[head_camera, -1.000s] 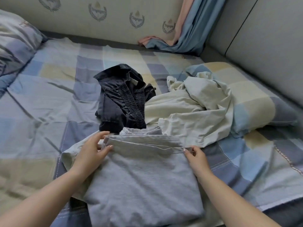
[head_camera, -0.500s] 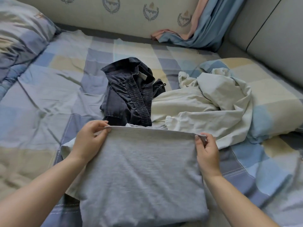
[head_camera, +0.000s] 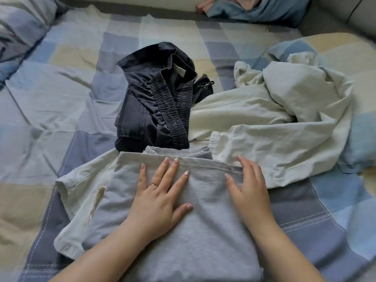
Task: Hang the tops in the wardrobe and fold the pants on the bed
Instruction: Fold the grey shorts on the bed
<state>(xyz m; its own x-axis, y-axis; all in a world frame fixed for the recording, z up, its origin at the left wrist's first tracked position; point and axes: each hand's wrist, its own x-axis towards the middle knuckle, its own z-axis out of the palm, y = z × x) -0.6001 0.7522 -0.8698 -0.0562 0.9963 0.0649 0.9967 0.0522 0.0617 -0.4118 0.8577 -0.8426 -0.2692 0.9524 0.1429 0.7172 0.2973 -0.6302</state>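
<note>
I can't see the near end of the grey pants [head_camera: 183,241]: it runs off the bottom edge, and both forearms cover part of the fabric. What garment the pale cream cloth [head_camera: 274,127] is, I can't tell; it lies crumpled on the right, and another pale piece [head_camera: 81,200] pokes out from under the grey pants on the left. The top of the picture cuts off a blue cloth [head_camera: 254,9] by the wall.

My left hand [head_camera: 158,198] lies flat, palm down, on the folded grey pants, fingers spread wide and straight, a ring on one finger. My right hand [head_camera: 249,186] rests palm down on the pants' right side, fingers apart and slightly curled. Neither hand grips anything.

The grey pants lie folded on the checked bed cover [head_camera: 50,110], their far hem just beyond the fingertips of both hands. A bunched dark navy pair of pants [head_camera: 154,102], elastic waistband showing, sits just behind that hem.
</note>
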